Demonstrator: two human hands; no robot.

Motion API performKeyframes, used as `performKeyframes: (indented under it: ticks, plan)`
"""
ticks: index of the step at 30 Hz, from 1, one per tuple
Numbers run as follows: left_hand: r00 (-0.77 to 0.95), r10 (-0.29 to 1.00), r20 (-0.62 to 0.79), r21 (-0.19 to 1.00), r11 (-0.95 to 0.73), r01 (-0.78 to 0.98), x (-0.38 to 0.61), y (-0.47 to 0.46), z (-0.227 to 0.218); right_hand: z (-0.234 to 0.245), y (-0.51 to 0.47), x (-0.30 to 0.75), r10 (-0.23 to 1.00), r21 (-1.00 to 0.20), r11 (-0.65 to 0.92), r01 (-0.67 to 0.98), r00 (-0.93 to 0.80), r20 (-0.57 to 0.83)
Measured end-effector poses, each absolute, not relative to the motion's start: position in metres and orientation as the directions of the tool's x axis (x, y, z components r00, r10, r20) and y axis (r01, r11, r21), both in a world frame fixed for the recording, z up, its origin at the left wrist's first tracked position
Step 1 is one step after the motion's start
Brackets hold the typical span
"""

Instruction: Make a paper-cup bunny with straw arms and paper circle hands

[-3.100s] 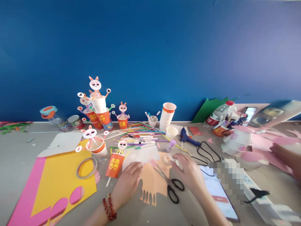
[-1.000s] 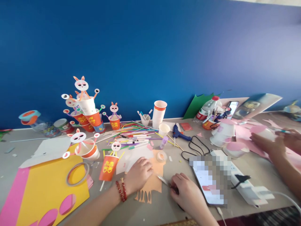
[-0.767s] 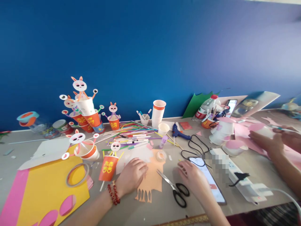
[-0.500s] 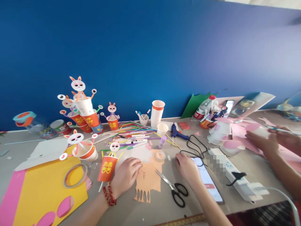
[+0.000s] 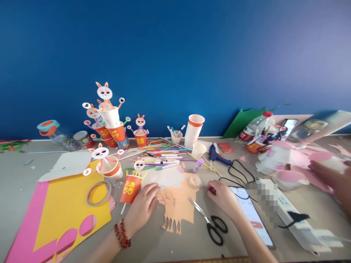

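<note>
My left hand [image 5: 144, 202], a red bead bracelet at its wrist, lies with fingers stretched at the left edge of an orange paper sheet [image 5: 182, 206]. That sheet has a fringed cut-out and small scraps on it. Beside the same hand stands a red paper cup [image 5: 131, 189] with a rabbit head [image 5: 139, 165] on top. My right hand [image 5: 223, 197] rests on the table with curled fingers, and nothing shows in them. Black-handled scissors [image 5: 210, 223] lie half open between my hands. Just right of my right hand is a phone [image 5: 253, 217] with a lit screen.
Rabbit cups [image 5: 113, 133] are stacked at the back left. Yellow paper [image 5: 68, 210] carries a tape roll [image 5: 98, 193]. Straws and markers [image 5: 164, 153], a blue glue gun [image 5: 219, 156] and a power strip [image 5: 294, 223] lie around. Another person's hand [image 5: 331, 179] is at the right.
The view has turned slightly left. My left hand has drawn back from over the orange paper to its edge. My right hand stays about where it was; the other person's pen has left view.
</note>
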State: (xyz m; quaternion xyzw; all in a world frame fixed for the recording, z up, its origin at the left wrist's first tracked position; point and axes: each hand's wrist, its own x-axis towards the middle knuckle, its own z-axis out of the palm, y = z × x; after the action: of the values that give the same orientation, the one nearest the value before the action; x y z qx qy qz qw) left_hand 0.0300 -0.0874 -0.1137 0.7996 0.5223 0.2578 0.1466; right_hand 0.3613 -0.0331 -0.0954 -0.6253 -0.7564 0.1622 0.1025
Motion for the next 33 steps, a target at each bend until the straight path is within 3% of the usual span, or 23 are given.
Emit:
performKeyframes:
  ticks: [5,11,15,22,27,30,33]
  plan:
    - [0.340,0.903,0.264,0.497,-0.430,0.754,0.034,-0.095,-0.122,-0.085,-0.050,0.304,0.934,-0.558,0.295,0.776,-0.356,-0.001]
    - [0.302,0.916,0.263,0.647,-0.400,0.650,0.028,-0.098,-0.121,-0.097,-0.047,0.250,0.869,-0.628,0.380,0.679,-0.495,-0.009]
    - [0.245,0.937,0.249,0.604,-0.348,0.717,0.019,-0.104,-0.122,-0.101,-0.052,0.253,0.880,-0.599,0.395,0.696,-0.474,0.030]
    - [0.381,0.899,0.215,0.604,-0.429,0.672,0.029,-0.116,-0.129,-0.105,-0.072,0.245,0.835,-0.589,0.481,0.649,-0.544,0.082]
    - [0.329,0.905,0.269,0.545,-0.425,0.723,0.032,-0.110,-0.129,-0.108,-0.061,0.232,0.790,-0.482,0.578,0.658,-0.599,0.130]
    - [0.359,0.904,0.234,0.592,-0.425,0.685,0.028,-0.112,-0.127,-0.109,-0.059,0.229,0.752,-0.438,0.621,0.650,-0.652,0.098]
    - [0.305,0.922,0.240,0.615,-0.387,0.687,0.021,-0.116,-0.124,-0.108,-0.062,0.235,0.712,-0.502,0.635,0.587,-0.697,0.084]
